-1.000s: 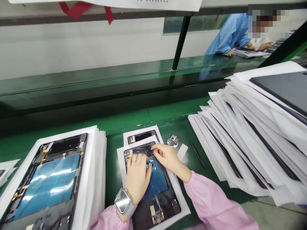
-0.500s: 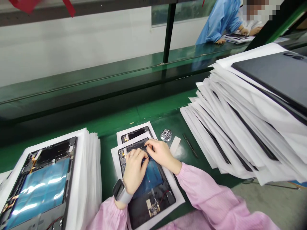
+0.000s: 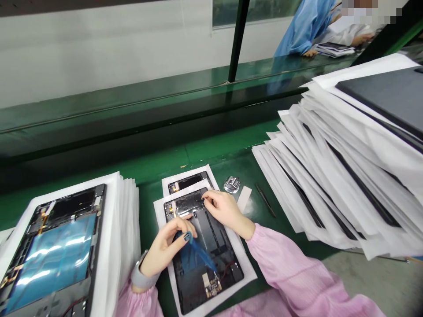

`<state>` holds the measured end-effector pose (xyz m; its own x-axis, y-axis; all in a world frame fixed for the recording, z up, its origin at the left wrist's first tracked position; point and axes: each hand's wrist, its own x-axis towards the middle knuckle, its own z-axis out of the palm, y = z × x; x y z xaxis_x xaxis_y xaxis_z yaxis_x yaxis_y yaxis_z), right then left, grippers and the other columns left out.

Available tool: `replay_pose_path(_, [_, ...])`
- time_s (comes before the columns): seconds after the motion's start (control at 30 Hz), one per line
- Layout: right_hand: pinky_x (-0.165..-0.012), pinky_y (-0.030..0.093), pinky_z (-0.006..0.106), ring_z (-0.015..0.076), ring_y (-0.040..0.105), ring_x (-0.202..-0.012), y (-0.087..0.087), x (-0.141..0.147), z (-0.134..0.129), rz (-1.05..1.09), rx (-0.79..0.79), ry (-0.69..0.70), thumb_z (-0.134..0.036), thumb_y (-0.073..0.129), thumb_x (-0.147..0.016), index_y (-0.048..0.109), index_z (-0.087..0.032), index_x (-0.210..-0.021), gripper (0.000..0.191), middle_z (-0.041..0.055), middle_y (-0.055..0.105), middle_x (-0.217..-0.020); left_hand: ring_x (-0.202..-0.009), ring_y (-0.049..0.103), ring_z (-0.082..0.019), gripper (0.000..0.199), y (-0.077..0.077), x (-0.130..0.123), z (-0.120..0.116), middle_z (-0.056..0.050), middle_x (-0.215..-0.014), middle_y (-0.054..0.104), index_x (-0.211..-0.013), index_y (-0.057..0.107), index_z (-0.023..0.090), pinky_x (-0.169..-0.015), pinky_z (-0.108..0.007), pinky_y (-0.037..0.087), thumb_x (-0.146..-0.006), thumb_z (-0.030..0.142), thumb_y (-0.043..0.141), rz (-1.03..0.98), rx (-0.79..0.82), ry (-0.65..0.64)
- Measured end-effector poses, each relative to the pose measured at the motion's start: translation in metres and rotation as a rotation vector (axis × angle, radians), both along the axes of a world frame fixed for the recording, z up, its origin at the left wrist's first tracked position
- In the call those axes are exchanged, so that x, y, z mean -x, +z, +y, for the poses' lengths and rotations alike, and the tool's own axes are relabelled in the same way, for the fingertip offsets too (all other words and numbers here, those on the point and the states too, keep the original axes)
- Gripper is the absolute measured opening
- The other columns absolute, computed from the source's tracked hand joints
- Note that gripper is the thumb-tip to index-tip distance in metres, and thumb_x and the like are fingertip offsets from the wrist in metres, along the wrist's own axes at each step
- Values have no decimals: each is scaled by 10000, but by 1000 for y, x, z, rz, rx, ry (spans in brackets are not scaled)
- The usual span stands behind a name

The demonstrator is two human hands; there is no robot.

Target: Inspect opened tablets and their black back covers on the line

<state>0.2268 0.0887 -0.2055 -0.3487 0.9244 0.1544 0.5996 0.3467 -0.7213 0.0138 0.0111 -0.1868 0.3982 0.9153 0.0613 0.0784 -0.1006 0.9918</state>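
A long green surface [image 3: 224,154] runs across the view, with a co-worker [image 3: 306,31] in a blue gown working at the far side. On the right lies a tall, fanned stack of white paper sheets [image 3: 330,176], a dark tablet back [image 3: 380,97] on top. On the left, an open tablet [image 3: 62,237] with a shiny blue panel sits on another paper stack.

Directly in front of the person, a black tablet housing [image 3: 211,246] lies flat on a paper sheet [image 3: 246,275], overlapping a second housing [image 3: 187,182]. The left hand [image 3: 167,248], wearing a watch [image 3: 140,277], pinches the corner of a blue film [image 3: 198,253] between thumb and fingers, raising it clear of the housing at a low, steady angle. The right hand [image 3: 224,211] rests its fingertips at the housing's upper edge; whether they grip anything is unclear.

Beyond them lie a metal part [image 3: 231,184], a white strip [image 3: 244,199] and tweezers [image 3: 264,200].
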Motion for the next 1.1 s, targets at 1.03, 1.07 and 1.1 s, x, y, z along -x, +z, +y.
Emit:
replay_pose_path(1.03, [-586, 499, 233, 139, 651, -600, 32, -20, -14, 232, 577, 672, -48, 548, -767, 754, -176, -862, 261, 20, 749, -750, -854, 546, -224, 159, 0, -8, 4, -15, -817, 568, -880, 747, 247, -828, -394, 355, -856, 154, 620, 537, -292, 31])
replay_pose_path(1.07, [-596, 507, 236, 138, 656, -604, 31, -19, -14, 233, 591, 661, -64, 557, -774, 750, -174, -867, 241, 23, 749, -764, -882, 542, -233, 164, 0, -8, 3, -27, -854, 571, -875, 736, 236, -836, -397, 361, -842, 131, 616, 537, -295, 38])
replay_pose_path(1.1, [-592, 509, 235, 137, 654, -601, 31, -18, -14, 234, 605, 647, -85, 571, -784, 741, -173, -859, 206, 22, 742, -759, -911, 539, -241, 169, 1, -8, 3, -38, -898, 578, -874, 725, 226, -848, -402, 366, -828, 109, 612, 534, -299, 43])
